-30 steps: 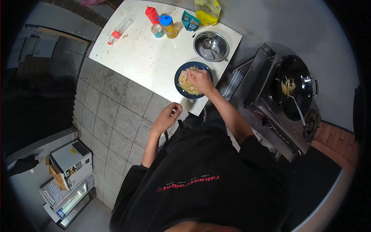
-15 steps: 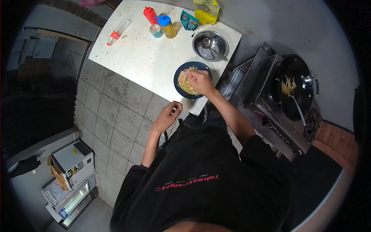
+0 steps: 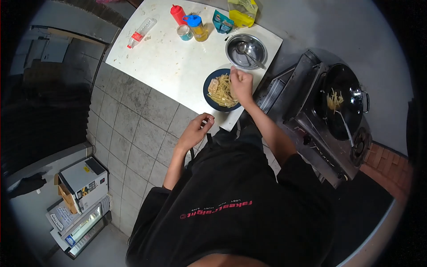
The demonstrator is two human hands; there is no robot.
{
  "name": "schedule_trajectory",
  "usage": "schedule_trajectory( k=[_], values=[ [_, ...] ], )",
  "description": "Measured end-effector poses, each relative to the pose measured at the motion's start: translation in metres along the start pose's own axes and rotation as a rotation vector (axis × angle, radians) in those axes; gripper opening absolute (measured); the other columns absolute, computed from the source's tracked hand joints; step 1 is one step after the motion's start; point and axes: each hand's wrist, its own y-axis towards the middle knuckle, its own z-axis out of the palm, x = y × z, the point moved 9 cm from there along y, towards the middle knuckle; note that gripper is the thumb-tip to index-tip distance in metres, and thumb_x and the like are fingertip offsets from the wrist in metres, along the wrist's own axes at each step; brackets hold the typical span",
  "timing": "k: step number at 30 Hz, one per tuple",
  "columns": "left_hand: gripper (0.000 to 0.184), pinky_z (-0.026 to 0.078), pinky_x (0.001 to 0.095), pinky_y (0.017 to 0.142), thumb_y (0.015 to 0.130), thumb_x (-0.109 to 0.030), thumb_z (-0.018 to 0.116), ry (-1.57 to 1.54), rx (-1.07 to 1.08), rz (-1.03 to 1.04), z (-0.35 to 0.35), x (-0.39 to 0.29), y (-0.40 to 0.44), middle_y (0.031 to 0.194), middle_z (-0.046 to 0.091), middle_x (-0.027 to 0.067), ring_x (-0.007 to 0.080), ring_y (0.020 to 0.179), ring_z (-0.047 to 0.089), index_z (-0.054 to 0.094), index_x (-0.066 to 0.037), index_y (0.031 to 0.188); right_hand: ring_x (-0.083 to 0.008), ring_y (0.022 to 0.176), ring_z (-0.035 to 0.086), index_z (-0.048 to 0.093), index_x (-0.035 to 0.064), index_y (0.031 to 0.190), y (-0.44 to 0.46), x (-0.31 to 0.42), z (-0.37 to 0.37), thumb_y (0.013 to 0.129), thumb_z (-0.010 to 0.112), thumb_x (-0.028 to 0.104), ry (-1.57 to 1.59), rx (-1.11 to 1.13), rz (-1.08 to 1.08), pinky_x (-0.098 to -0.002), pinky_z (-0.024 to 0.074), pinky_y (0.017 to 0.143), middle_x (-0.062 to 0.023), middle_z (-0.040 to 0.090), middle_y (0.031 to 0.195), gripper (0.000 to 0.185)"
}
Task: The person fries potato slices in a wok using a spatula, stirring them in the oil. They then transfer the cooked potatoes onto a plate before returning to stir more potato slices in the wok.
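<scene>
A dark blue plate (image 3: 208, 97) near the table's front corner bears pale yellow strips of food (image 3: 221, 93) and a pinkish piece (image 3: 213, 86) at its left. My right hand (image 3: 241, 85) is closed over the plate's right rim; whatever its fingers hold is hidden. Off the table's front edge hangs my left hand (image 3: 196, 129), its fingers curled inward, touching neither plate nor table. Behind the plate, a steel bowl (image 3: 229, 55) holds a ladle (image 3: 253, 58).
The white table (image 3: 153, 66) also bears a plastic bottle (image 3: 142, 33), a red squeeze bottle (image 3: 178, 14), a blue-capped bottle (image 3: 199, 31), a small tub (image 3: 184, 32) and two pouches (image 3: 222, 22). On the stove (image 3: 307, 115) at right, a wok (image 3: 340, 82) contains strips and a utensil.
My right hand has moved right, from over the middle of the plate to its right rim, uncovering more of the strips. My left hand keeps nearly the same pose.
</scene>
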Motion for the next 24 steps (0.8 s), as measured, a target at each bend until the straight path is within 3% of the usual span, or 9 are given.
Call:
schedule_trajectory(
  k=[2,5,8,13,17,19,20,21,24],
  values=[
    [0.031,0.05,0.0308,0.074,0.102,-0.027,0.058,0.001,-0.019,-0.007,0.0,0.003,-0.002,0.104,0.067,0.0076,0.0146,0.082,0.061,0.062,0.0,0.116,-0.0089,0.044,0.031,0.046,0.0021,0.058,0.002,0.02,-0.012,0.099,0.061,0.025,0.05,-0.069,-0.05,-0.0317,0.025,0.043,0.0026,0.043,0.047,0.049],
    [0.03,0.05,0.0307,0.074,0.102,-0.027,0.058,-0.032,0.011,0.001,0.006,0.002,-0.005,0.103,0.067,0.007,0.0138,0.081,0.061,0.062,-0.001,0.116,-0.0071,0.04,0.034,0.037,0.0173,0.062,-0.004,-0.076,0.001,0.096,0.061,0.028,0.817,-0.065,0.589,-0.0261,0.0224,0.035,0.0042,0.032,0.052,0.043],
    [0.029,0.05,0.0301,0.073,0.102,-0.026,0.058,-0.004,0.003,0.019,0.003,-0.002,-0.007,0.102,0.067,0.0064,0.0134,0.081,0.061,0.062,0.0,0.116,-0.009,0.041,0.03,0.037,0.0169,0.065,-0.027,-0.14,0.006,0.095,0.061,0.03,0.982,-0.184,1.019,-0.0261,0.0224,0.035,0.004,0.029,0.054,0.04],
    [0.027,0.05,0.0295,0.074,0.102,-0.024,0.058,-0.01,-0.013,-0.029,0.004,0.007,-0.01,0.1,0.066,0.0056,0.0131,0.081,0.061,0.062,-0.001,0.116,-0.0064,0.039,0.03,0.039,0.0185,0.065,0.028,0.088,-0.002,0.103,0.053,0.03,1.149,0.591,0.513,-0.0229,0.0242,0.036,0.0054,0.034,0.052,0.042],
    [0.029,0.05,0.0299,0.073,0.102,-0.026,0.057,-0.061,-0.012,0.012,0.006,0.01,-0.013,0.098,0.066,0.0055,0.0133,0.08,0.061,0.061,-0.001,0.116,-0.0042,0.039,0.027,0.038,0.0195,0.063,0.03,0.063,-0.012,0.105,0.051,0.031,1.486,0.93,0.313,-0.0203,0.0224,0.036,0.006,0.031,0.052,0.045],
    [0.032,0.049,0.0307,0.071,0.101,-0.03,0.058,-0.068,-0.038,-0.001,0.007,0.01,-0.015,0.097,0.068,0.0072,0.0142,0.077,0.058,0.063,-0.001,0.113,-0.0267,0.077,0.056,0.057,0.0015,0.092,-0.034,-0.054,0.06,0.09,0.061,0.027,-0.136,1.012,0.175,-0.0403,0.0429,0.07,-0.0134,0.058,0.082,0.026],
    [0.032,0.049,0.0307,0.071,0.101,-0.03,0.058,-0.063,-0.031,0.004,0.007,0.008,-0.018,0.097,0.068,0.0072,0.0142,0.077,0.058,0.063,-0.001,0.113,-0.0379,0.095,0.07,0.066,-0.0076,0.106,-0.02,-0.117,0.039,0.083,0.066,0.026,-0.931,0.882,0.08,-0.0502,0.0531,0.087,-0.023,0.071,0.097,0.04],
    [0.033,0.049,0.0308,0.071,0.101,-0.03,0.059,-0.066,-0.036,-0.006,0.006,0.006,-0.019,0.096,0.067,0.0074,0.0143,0.076,0.058,0.063,0.0,0.112,-0.0352,0.085,0.072,0.069,-0.0067,0.097,-0.028,-0.134,0.04,0.084,0.065,0.024,-0.571,0.745,0.012,-0.0472,0.0573,0.074,-0.0262,0.07,0.094,0.034],
    [0.033,0.049,0.031,0.071,0.101,-0.031,0.059,-0.082,-0.057,-0.034,0.005,0.017,-0.022,0.095,0.067,0.0074,0.0142,0.075,0.058,0.063,0.0,0.112,-0.0292,0.049,0.067,0.066,-0.0091,0.084,-0.02,-0.061,0.029,0.087,0.062,0.025,-0.506,0.728,0.338,-0.0394,0.0528,0.046,-0.0249,0.065,0.065,0.035]
  ],
)
